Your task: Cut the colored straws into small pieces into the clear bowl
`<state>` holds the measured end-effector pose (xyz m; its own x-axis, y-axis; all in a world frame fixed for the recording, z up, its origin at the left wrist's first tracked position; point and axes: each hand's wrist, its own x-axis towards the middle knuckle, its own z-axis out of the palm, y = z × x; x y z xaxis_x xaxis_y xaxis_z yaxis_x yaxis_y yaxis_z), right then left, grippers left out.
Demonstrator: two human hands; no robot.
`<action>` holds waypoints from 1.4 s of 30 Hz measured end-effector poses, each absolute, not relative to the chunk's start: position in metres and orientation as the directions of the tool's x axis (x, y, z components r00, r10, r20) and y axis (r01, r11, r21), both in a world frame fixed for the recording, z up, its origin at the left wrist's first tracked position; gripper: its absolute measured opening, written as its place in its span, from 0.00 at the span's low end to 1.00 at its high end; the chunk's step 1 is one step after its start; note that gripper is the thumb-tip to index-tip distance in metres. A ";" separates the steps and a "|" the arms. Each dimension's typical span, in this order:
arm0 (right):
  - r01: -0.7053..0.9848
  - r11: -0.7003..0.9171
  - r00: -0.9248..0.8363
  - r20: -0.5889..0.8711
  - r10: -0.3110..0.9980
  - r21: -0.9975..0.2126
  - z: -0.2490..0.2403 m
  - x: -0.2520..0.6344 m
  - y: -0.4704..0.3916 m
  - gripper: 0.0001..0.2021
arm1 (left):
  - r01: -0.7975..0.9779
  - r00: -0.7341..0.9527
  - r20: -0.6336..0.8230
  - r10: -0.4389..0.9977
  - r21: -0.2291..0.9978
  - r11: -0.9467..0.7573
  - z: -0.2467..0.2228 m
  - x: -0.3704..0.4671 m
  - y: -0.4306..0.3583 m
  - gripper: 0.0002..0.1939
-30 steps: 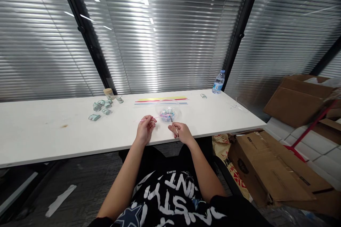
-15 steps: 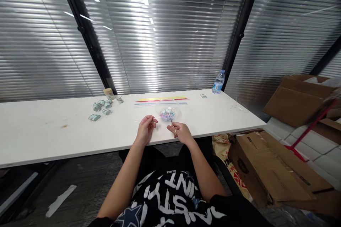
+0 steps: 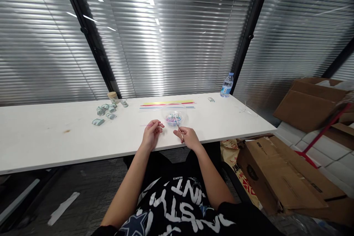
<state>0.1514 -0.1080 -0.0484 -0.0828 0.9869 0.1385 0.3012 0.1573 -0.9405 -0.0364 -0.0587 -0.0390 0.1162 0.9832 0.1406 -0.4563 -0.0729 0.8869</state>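
Observation:
My left hand (image 3: pixel 151 134) pinches a thin pale pink strip (image 3: pixel 143 125), whose long end sticks out faintly to the left and whose short tip shows at the fingertips. In my right hand (image 3: pixel 190 138) is a pair of scissors (image 3: pixel 181 135), blades pointing away from me over the near side of a clear bowl (image 3: pixel 182 110). Small pink, blue and white pieces (image 3: pixel 170 120) lie in the bowl's bottom. Behind it, long yellow, red and blue strips (image 3: pixel 149 105) lie side by side. Whether the scissor blades are apart is too small to tell.
Several small clear packets or jars (image 3: pixel 111 116) lie at the left, near a jar with a tan lid (image 3: pixel 112 96). A water bottle (image 3: pixel 226 85) stands at the back right. Cardboard boxes (image 3: pixel 287 173) are beyond the table's right end.
The end of the pink strip to the right of my left hand is shorter and no longer reaches over the bowl. Both hands have stayed nearly in place.

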 end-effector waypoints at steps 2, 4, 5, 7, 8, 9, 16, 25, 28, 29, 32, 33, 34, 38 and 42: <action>0.306 0.152 -0.081 0.134 0.988 -0.940 -0.048 0.151 -0.108 0.25 | -0.457 0.115 0.140 0.983 0.887 -0.073 -0.039 -0.036 -0.059 0.16; 0.308 0.141 -0.079 0.123 0.989 -0.941 -0.046 0.151 -0.109 0.25 | -0.457 0.112 0.141 0.984 0.886 -0.075 -0.038 -0.036 -0.059 0.16; 0.311 0.137 -0.076 0.119 0.990 -0.941 -0.046 0.151 -0.109 0.25 | -0.456 0.111 0.142 0.984 0.886 -0.076 -0.038 -0.036 -0.059 0.15; 0.321 0.137 -0.067 0.122 0.990 -0.937 -0.045 0.151 -0.109 0.25 | -0.455 0.109 0.143 0.984 0.887 -0.078 -0.037 -0.036 -0.060 0.15; 0.327 0.141 -0.063 0.127 0.990 -0.934 -0.045 0.151 -0.109 0.25 | -0.455 0.108 0.143 0.984 0.887 -0.079 -0.037 -0.036 -0.060 0.15; 0.333 0.145 -0.061 0.132 0.989 -0.932 -0.045 0.150 -0.109 0.25 | -0.456 0.106 0.142 0.984 0.887 -0.078 -0.037 -0.035 -0.060 0.16; 0.325 0.153 -0.048 0.145 0.988 -0.933 -0.049 0.150 -0.107 0.24 | -0.469 0.096 0.130 0.987 0.880 -0.070 -0.036 -0.035 -0.060 0.17; 0.248 0.165 -0.078 0.150 0.986 -0.955 -0.044 0.152 -0.111 0.25 | -0.487 0.089 0.123 0.988 0.871 -0.065 -0.035 -0.036 -0.060 0.17; 0.271 0.167 -0.093 0.147 0.985 -0.948 -0.043 0.152 -0.112 0.25 | -0.483 0.103 0.132 0.986 0.873 -0.066 -0.034 -0.037 -0.061 0.17; 0.279 0.165 -0.097 0.143 0.985 -0.946 -0.043 0.152 -0.112 0.25 | -0.481 0.108 0.134 0.985 0.874 -0.066 -0.033 -0.037 -0.062 0.16; 0.293 0.157 -0.101 0.133 0.986 -0.943 -0.044 0.152 -0.113 0.25 | -0.473 0.115 0.142 0.983 0.878 -0.072 -0.031 -0.036 -0.063 0.16; 0.294 0.156 -0.101 0.131 0.986 -0.943 -0.044 0.152 -0.112 0.25 | -0.465 0.116 0.144 0.983 0.882 -0.074 -0.031 -0.036 -0.064 0.16; 0.295 0.155 -0.102 0.130 0.986 -0.943 -0.044 0.152 -0.112 0.25 | -0.456 0.120 0.146 0.982 0.887 -0.077 -0.030 -0.035 -0.064 0.16; 0.289 0.154 -0.103 0.129 0.986 -0.945 -0.044 0.151 -0.112 0.25 | -0.419 0.140 0.152 0.978 0.904 -0.080 -0.031 -0.034 -0.064 0.16; 0.288 0.147 -0.098 0.124 0.987 -0.946 -0.044 0.152 -0.112 0.25 | -0.408 0.154 0.161 0.975 0.909 -0.086 -0.033 -0.034 -0.064 0.15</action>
